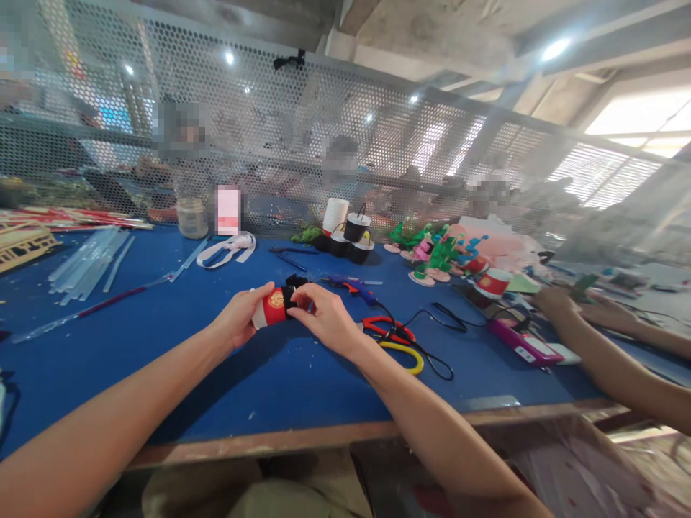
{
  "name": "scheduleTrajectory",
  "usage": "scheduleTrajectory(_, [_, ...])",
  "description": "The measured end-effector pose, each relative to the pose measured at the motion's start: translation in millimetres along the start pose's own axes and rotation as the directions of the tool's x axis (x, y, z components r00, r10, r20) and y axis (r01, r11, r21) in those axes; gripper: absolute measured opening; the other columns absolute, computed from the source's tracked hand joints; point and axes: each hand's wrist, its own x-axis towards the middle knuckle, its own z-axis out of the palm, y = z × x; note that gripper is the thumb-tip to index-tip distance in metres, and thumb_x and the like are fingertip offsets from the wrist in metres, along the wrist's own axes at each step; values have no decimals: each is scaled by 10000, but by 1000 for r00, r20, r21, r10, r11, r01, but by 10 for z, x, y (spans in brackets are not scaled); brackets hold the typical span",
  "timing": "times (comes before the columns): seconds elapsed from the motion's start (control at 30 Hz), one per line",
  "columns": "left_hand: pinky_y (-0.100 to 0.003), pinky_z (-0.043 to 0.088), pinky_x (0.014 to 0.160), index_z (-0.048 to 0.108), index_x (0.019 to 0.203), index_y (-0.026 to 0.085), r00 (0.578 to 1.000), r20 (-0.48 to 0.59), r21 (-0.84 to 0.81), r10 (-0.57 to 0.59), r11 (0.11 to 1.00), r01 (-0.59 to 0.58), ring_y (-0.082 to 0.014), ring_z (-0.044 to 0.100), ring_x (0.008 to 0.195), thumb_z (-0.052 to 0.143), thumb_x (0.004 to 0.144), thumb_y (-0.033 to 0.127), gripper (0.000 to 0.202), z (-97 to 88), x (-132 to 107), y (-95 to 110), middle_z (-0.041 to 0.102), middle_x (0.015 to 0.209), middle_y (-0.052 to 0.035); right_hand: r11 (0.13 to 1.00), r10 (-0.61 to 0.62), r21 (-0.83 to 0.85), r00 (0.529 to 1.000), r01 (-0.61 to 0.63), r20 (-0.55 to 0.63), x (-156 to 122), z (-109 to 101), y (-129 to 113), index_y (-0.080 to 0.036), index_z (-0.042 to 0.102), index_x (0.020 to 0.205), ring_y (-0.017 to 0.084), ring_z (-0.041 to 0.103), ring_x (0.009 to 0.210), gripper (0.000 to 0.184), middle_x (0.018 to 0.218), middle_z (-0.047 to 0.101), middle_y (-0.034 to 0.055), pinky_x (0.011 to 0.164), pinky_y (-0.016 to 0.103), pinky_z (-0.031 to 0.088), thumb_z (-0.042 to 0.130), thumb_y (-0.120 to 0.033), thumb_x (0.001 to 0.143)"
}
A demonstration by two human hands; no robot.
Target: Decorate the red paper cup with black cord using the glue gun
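My left hand (237,316) is wrapped round a small white paper cup (275,308) with a red band and a gold emblem, tilted on its side above the blue table. A black strip (291,298) runs round its right end. My right hand (327,316) pinches at that black end, thumb and fingertips together; what exactly lies between them is partly hidden. Just behind the hands lies a blue hot glue gun (359,289) with an orange part. By my right wrist are red-handled scissors (396,329) and a yellow handle (404,351).
Clear glue sticks (89,266) lie in a pile at left, near a jar (192,217) and a white ribbon (229,250). Black-handled pliers (291,253), stacked cups (335,216) and green figures (440,252) stand behind. At right, another person's arm (588,345) reaches past a purple box (523,344).
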Motion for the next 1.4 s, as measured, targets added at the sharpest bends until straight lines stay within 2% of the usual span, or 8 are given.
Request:
scheduleTrajectory(0.2, [-191,410,385,589,631,89,1000,20,33,3,999,-4,-105,531,385,586,722,219,159,28,-44,18,594,481,-39,999,27,-28,1000,-27,-15,3,14,-1,-199,493,677,141,520,676,83,706,559,13,648,259,397,519,-195,756])
scheduleTrajectory(0.5, [-171,390,386,556,577,94,999,-20,28,45,999,-45,-83,504,375,623,691,213,178,84,-90,48,561,453,-12,907,330,335,923,-254,-195,80,-94,164,-193,454,688,113,504,514,101,561,516,-28,520,247,419,523,-264,709])
scheduleTrajectory(0.7, [-196,412,417,579,626,80,999,25,19,38,999,-38,-98,524,409,591,717,221,168,25,-45,29,591,503,-38,971,133,202,991,-131,6,32,-125,16,-192,530,705,107,495,560,73,626,550,-20,554,239,404,569,-253,706])
scheduleTrajectory(0.93, [-199,409,411,582,660,84,999,36,11,3,1000,-3,-98,519,403,557,742,226,166,-13,8,1,596,512,-40,993,-69,-97,997,72,33,-11,-49,-18,-188,496,651,138,498,661,106,698,538,24,621,260,389,545,-152,738])
scheduleTrajectory(1.07, [-190,392,394,555,622,98,1000,12,19,24,1000,-25,-86,494,384,557,740,214,166,11,-15,21,562,476,-17,998,51,36,996,-48,-75,16,-53,47,-191,487,665,132,510,641,87,692,553,16,614,261,408,533,-190,739])
scheduleTrajectory(1.23, [-192,401,431,556,617,98,998,-14,28,63,998,-63,-86,509,418,639,668,234,167,27,-28,36,560,492,-9,928,297,293,930,-229,-215,66,-182,116,-190,457,709,107,506,521,95,598,532,-26,524,240,421,540,-238,711])
scheduleTrajectory(1.3, [-192,394,439,549,598,105,996,-14,51,85,995,-84,-86,512,426,658,647,251,189,33,-40,40,561,492,-5,921,315,287,939,-265,-141,65,-251,106,-183,470,756,99,518,525,69,606,540,-32,525,226,422,518,-182,707])
scheduleTrajectory(1.4, [-197,365,430,539,570,115,991,19,106,133,985,-134,-84,492,413,664,631,306,236,41,-66,41,550,469,7,923,323,141,921,-357,217,42,-335,59,-170,500,754,91,514,467,67,535,550,-35,512,217,415,436,-148,753])
